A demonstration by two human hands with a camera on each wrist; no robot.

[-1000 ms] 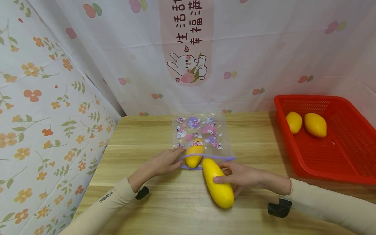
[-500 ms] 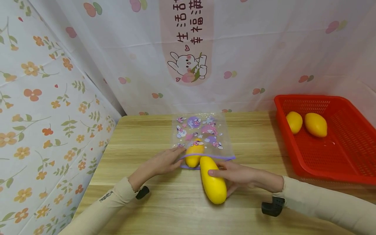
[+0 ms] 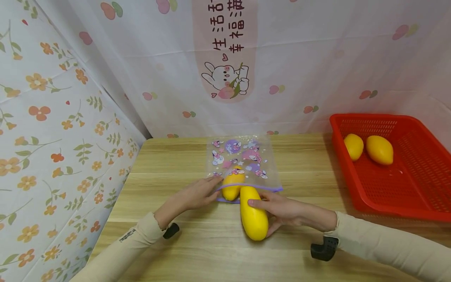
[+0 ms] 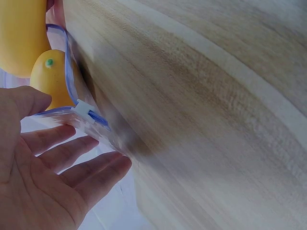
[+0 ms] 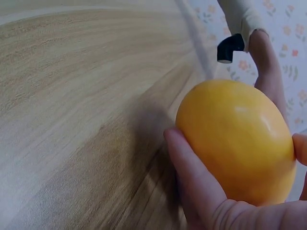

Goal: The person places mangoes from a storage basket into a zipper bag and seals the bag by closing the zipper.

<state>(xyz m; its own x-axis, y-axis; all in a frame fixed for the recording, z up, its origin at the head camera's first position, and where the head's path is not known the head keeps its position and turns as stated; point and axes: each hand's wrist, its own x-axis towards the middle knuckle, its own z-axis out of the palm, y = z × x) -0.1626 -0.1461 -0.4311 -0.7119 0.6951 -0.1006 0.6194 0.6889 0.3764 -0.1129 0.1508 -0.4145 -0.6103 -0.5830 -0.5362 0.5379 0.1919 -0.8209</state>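
My right hand [image 3: 283, 207] grips a long yellow mango [image 3: 254, 219], thumb on top and fingers along its right side. The mango's far end lies at the mouth of a clear zip bag [image 3: 266, 164] with pink and purple prints and a purple rim. A second mango [image 3: 234, 182] is mostly inside the bag, its near end showing at the mouth; its green-marked tip [image 4: 49, 62] appears in the left wrist view. My left hand [image 3: 197, 194] holds the bag's left corner, thumb at the rim and fingers against the outer film, near the white slider [image 4: 83, 111].
A red plastic basket [image 3: 356, 188] stands at the right with two more mangoes [image 3: 379, 150] in its far left part. The wooden table [image 3: 169, 156] ends at a printed curtain [image 3: 299, 58] behind and a floral cloth [image 3: 63, 156] on the left.
My right hand has brought the mango slightly left and forward, its far end closer into the bag's mouth and its near end swung left. The left hand and bag have stayed put.
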